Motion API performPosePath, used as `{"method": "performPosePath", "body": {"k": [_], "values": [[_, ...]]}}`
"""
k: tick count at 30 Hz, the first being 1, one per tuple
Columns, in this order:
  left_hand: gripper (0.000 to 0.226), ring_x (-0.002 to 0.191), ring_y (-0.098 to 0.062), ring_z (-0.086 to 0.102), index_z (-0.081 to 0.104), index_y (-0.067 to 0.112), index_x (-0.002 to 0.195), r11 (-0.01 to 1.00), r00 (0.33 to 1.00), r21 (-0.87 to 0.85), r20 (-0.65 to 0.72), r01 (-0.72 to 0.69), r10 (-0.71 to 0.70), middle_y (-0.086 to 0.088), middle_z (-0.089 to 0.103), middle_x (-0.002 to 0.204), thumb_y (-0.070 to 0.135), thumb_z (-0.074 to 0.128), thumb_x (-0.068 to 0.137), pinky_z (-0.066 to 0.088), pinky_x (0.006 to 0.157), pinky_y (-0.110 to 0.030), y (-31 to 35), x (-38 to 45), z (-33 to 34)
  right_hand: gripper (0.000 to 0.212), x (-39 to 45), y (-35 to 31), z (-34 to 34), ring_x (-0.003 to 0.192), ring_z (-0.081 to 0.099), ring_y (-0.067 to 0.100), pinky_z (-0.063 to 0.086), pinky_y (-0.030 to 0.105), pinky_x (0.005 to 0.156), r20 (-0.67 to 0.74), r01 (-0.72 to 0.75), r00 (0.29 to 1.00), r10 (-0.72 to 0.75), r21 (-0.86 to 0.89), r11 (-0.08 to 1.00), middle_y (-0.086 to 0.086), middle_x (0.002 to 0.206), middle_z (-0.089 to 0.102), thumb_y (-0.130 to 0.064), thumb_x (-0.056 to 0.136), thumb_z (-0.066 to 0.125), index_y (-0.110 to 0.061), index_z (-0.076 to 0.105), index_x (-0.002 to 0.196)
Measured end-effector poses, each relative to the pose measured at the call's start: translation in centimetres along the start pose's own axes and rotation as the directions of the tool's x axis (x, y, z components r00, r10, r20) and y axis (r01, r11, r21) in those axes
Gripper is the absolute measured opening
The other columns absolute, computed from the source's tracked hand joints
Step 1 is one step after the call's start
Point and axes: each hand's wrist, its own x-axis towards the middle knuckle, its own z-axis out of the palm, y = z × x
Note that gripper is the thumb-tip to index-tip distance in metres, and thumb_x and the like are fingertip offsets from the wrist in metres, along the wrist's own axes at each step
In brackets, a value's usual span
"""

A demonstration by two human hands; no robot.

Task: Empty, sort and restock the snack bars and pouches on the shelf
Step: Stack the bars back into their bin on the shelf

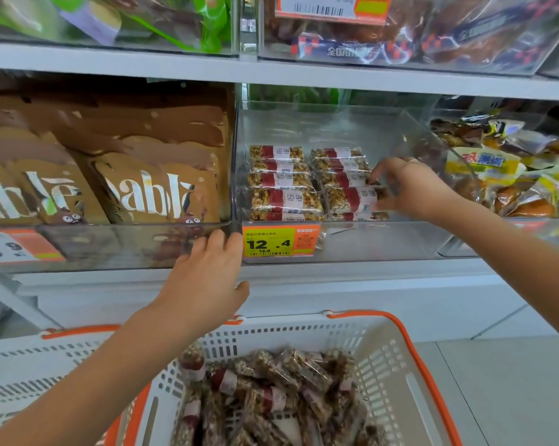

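— What is shown at the snack shelf?

— A clear bin (pixel 336 123) on the middle shelf is seen partly stocked: nut bars (pixel 286 181) are laid in two neat stacks toward its front. The near end of a bar in the right stack is pinched by the right hand (pixel 410 188), fingers curled about the wrapper. The left hand (pixel 207 268) is laid with relaxed fingers against the bin's front edge, just beside the yellow price tag (pixel 281 242); nothing is gripped by it. More bars are heaped loose in the white basket (pixel 384 355) below.

— And what could be upset from here?

— The right stack, most likely. The wrappers look slick, so if the pinched bar is dragged sideways, the bars touching it may be pulled askew or slid into the bare part of the bin. The bin itself could be nudged along the shelf by the bracing left hand, and the tag knocked loose.

— Is the bar being put in or taken out?

— That cannot be told; the fingertips are partly hidden behind the bin's glare. The brown pouches (pixel 136 188) in the neighbouring bin are left untouched.
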Motion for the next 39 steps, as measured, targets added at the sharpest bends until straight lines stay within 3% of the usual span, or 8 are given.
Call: {"method": "performPosePath", "body": {"k": [7,9,12,17,22,27,32,39], "values": [[0.043,0.121,-0.025,0.039,0.037,0.018,0.127,0.993,0.973,-0.109,0.229,0.052,-0.025,-0.003,0.039,0.128,0.038,0.052,0.092,0.043,0.089,-0.04,1.5,-1.6,3.4,0.026,-11.9,-4.8,4.8,0.078,0.04,0.014,0.033,0.028,0.069,-0.596,0.18,0.802,0.017,0.268,0.946,0.001,0.083,0.045,-0.014,0.081,0.071,-0.014,0.046,0.088],[0.036,0.117,-0.026,0.042,0.041,0.018,0.122,0.995,0.948,-0.08,0.317,0.063,-0.034,-0.003,0.043,0.125,0.035,0.052,0.092,0.043,0.085,-0.038,2.0,-2.3,6.7,0.024,-15.4,-5.6,10.6,0.078,0.044,0.016,0.031,0.028,0.068,-0.495,0.143,0.869,-0.001,0.249,0.958,-0.001,0.083,0.048,-0.014,0.082,0.071,-0.015,0.048,0.088],[0.037,0.114,-0.026,0.048,0.044,0.018,0.124,0.974,0.886,-0.128,0.449,0.189,-0.113,-0.005,0.047,0.127,0.03,0.053,0.091,0.047,0.087,-0.039,2.3,-4.2,14.3,0.024,-21.1,-5.8,20.5,0.093,0.053,0.025,0.041,0.035,0.074,-0.043,-0.045,0.997,0.058,0.267,0.963,0.002,0.098,0.054,-0.025,0.086,0.066,-0.017,0.05,0.101],[0.041,0.105,-0.029,0.055,0.042,0.015,0.127,0.894,0.793,-0.224,0.576,0.388,-0.2,-0.008,0.05,0.121,0.026,0.054,0.089,0.05,0.087,-0.045,2.4,-7.1,25.2,0.052,-24.6,-3.3,29.4,0.118,0.047,0.028,0.047,0.038,0.086,0.391,-0.27,0.897,0.204,0.12,0.955,0.005,0.129,0.047,-0.029,0.088,0.062,-0.019,0.036,0.132],[0.057,0.123,-0.029,0.048,0.041,0.015,0.134,0.689,0.797,-0.448,0.506,0.57,-0.33,-0.01,0.047,0.134,0.029,0.066,0.085,0.044,0.101,-0.038,2.3,-6.5,31.0,0.061,-22.0,-1.3,33.5,0.124,0.043,0.032,0.047,0.043,0.091,0.43,-0.323,0.873,0.23,0.158,0.933,0.007,0.139,0.044,-0.037,0.091,0.059,-0.016,0.031,0.142],[0.056,0.124,-0.028,0.047,0.043,0.01,0.134,0.615,0.766,-0.476,0.519,0.628,-0.38,-0.012,0.051,0.132,0.017,0.069,0.086,0.038,0.096,-0.029,1.6,-5.2,32.6,0.062,-20.2,-1.8,35.3,0.123,0.044,0.033,0.044,0.049,0.096,0.4,-0.378,0.871,0.286,0.173,0.91,0.011,0.137,0.042,-0.027,0.087,0.066,-0.012,0.037,0.139],[0.049,0.111,-0.02,0.052,0.048,0.019,0.123,0.312,0.62,-0.537,0.701,0.784,-0.352,-0.002,0.051,0.121,0.022,0.074,0.082,0.045,0.084,-0.028,1.0,-5.3,32.1,0.056,-20.6,-3.0,34.0,0.124,0.037,0.036,0.036,0.051,0.1,0.433,-0.445,0.816,0.384,0.045,0.894,0.011,0.133,0.039,-0.036,0.085,0.065,-0.02,0.04,0.133],[0.039,0.097,-0.018,0.065,0.049,0.012,0.132,-0.122,0.581,-0.619,0.776,0.776,-0.244,-0.003,0.058,0.117,0.015,0.058,0.094,0.056,0.074,-0.028,2.2,-7.7,26.8,0.045,-22.7,-5.8,28.6,0.059,0.051,0.013,0.03,0.022,0.045,0.445,-0.292,0.891,0.093,0.403,0.867,-0.004,0.076,0.051,-0.026,0.081,0.071,-0.022,0.029,0.097]]}}
